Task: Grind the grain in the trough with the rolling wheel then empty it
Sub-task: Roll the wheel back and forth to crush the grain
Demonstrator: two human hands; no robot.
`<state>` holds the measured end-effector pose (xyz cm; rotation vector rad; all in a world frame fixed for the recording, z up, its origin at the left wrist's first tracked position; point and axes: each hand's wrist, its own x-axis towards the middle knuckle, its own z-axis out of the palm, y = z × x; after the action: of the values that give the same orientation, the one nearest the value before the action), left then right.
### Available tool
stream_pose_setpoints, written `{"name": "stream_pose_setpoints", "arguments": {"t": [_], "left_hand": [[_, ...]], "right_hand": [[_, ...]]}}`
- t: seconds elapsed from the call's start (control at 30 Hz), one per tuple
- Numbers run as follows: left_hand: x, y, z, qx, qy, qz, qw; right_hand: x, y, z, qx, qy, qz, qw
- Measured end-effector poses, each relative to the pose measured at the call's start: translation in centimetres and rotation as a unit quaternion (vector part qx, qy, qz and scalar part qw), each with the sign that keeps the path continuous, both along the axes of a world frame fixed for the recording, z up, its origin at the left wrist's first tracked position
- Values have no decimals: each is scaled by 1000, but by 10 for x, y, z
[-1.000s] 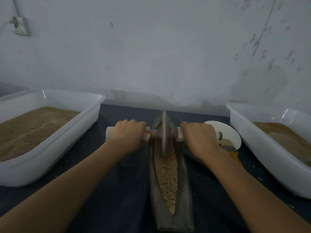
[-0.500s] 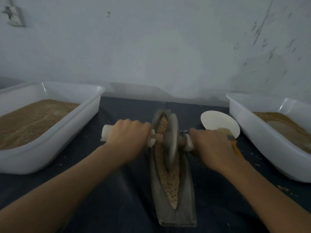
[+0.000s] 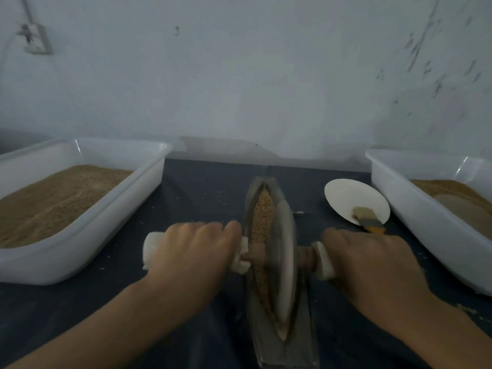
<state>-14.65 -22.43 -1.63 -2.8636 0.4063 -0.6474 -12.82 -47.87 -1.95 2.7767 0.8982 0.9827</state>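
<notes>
The dark table carries everything, and any grain that leaves the trough lands on it; a few loose bits already lie scattered there. On the left stands a white tub heaped with brown grain, on the right a second tub holding a darker, finer-looking heap. Both sit well apart from the work, so a slip sideways would probably not reach them.

Between them lies the long narrow trough, pointing away from the person. It looks light and unfastened, so an uneven push could skew or tip it. The wheel stands in the near half of the trough, leaning slightly rather than square to it. If it tilts further, it may ride up the side wall and jump out, throwing grain over the edge.

The left hand grips the white-wrapped handle on its side, fingers curled round it; the right hand grips the other end the same way. Unequal pressure between them is the likely cause of any twist.

The grain lies in the far half of the trough, seemingly still coarse, so emptying now would be premature. Behind the right hand a small white dish holds a brush; a wide backswing could knock it.
</notes>
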Motion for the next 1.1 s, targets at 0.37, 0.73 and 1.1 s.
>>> {"name": "stream_pose_setpoints", "arguments": {"t": [0.37,0.73,1.1], "left_hand": [[104,-12,5,16,-53,59,997],[5,2,4,22,24,4,999],[96,2,3,6,15,61,998]], "right_hand": [[119,24,-8,-24,69,-142,987],[4,-5,3,-32,33,-18,999],[110,24,6,-78,54,-111,989]]}}
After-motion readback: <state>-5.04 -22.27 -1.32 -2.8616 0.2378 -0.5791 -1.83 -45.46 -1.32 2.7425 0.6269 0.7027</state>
